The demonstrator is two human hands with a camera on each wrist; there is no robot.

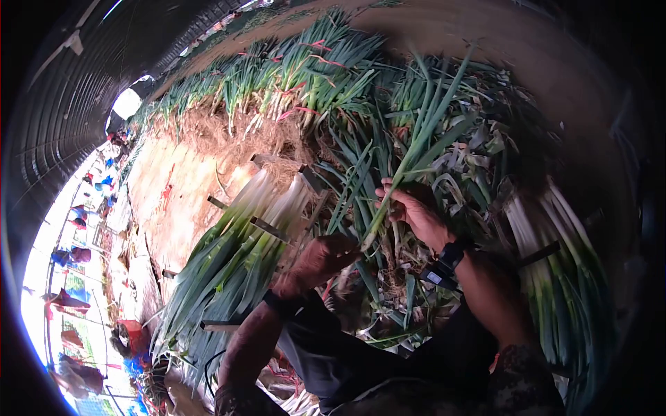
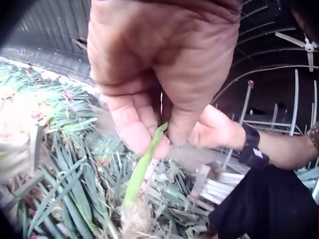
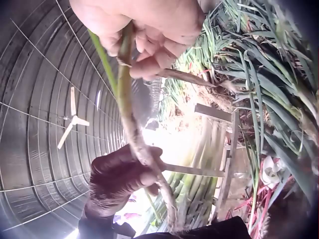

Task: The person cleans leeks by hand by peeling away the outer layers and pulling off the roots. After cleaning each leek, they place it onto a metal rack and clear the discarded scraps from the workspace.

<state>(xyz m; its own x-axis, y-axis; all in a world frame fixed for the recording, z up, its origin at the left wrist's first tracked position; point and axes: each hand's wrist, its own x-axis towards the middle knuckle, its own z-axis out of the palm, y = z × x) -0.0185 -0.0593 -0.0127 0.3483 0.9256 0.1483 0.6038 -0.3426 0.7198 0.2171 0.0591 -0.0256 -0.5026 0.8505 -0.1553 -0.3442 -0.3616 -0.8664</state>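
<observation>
My right hand (image 1: 415,211) grips a long green onion (image 1: 411,149) by its stem, its green leaves pointing up and away. In the right wrist view the pale stem (image 3: 130,124) runs down from those fingers towards its root end. My left hand (image 1: 319,262) is close to that lower end. Seen from the left wrist, its thumb and fingers pinch the tip of a green leaf strip (image 2: 142,174). A brown withered leaf (image 3: 187,77) sticks out sideways beside the right hand.
Trimmed green onions (image 1: 243,236) lie in a metal rack (image 1: 269,229) at left; another trimmed bundle (image 1: 555,256) lies at right. Tied, rooted bundles (image 1: 298,76) are heaped at the back. Loose onions and leaf scraps (image 1: 479,152) cover the ground ahead.
</observation>
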